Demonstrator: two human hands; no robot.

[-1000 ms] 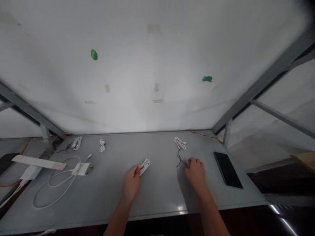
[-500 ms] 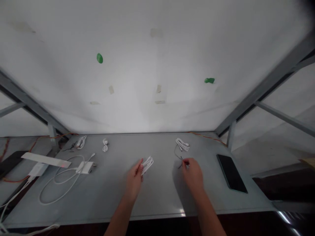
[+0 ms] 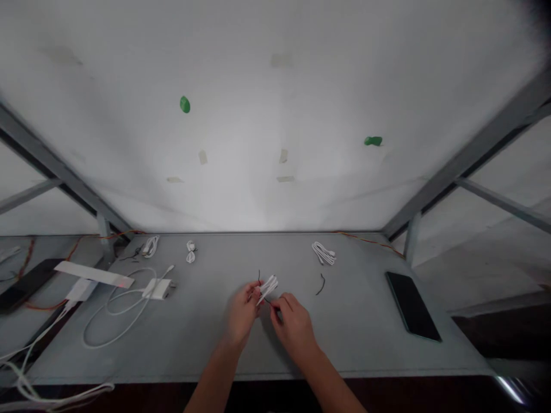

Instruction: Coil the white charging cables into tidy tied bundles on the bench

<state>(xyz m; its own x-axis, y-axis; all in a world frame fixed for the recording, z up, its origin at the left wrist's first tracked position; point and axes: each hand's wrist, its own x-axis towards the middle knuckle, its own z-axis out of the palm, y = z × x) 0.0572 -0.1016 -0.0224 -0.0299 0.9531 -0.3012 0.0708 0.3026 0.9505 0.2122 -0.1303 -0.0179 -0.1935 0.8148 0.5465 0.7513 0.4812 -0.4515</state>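
My left hand [image 3: 244,312] is closed on a folded white cable [image 3: 268,287], held above the grey table [image 3: 224,350]. Close at its right, my right hand [image 3: 293,324] pinches a thin black twist tie [image 3: 267,300] that runs to the cable bundle. The tie's other end sticks up past the left fingers. Further right on the table lies a second black twist tie [image 3: 322,284], bent into a curve. Behind it rests a coiled white cable [image 3: 323,253]. How the tie passes round the bundle is partly hidden by the fingers.
A dark phone [image 3: 413,307] lies at the right. At the left are a white charger [image 3: 158,289] with its looped cable, a tied small cable [image 3: 190,252], another coiled cable [image 3: 151,246] and a white power strip [image 3: 94,274]. Metal frame posts flank the table.
My right hand has picked up a black twist tie near the right-hand coil and carried it left to the cable bundle. My left hand still holds the bundle. The view has shifted slightly left.
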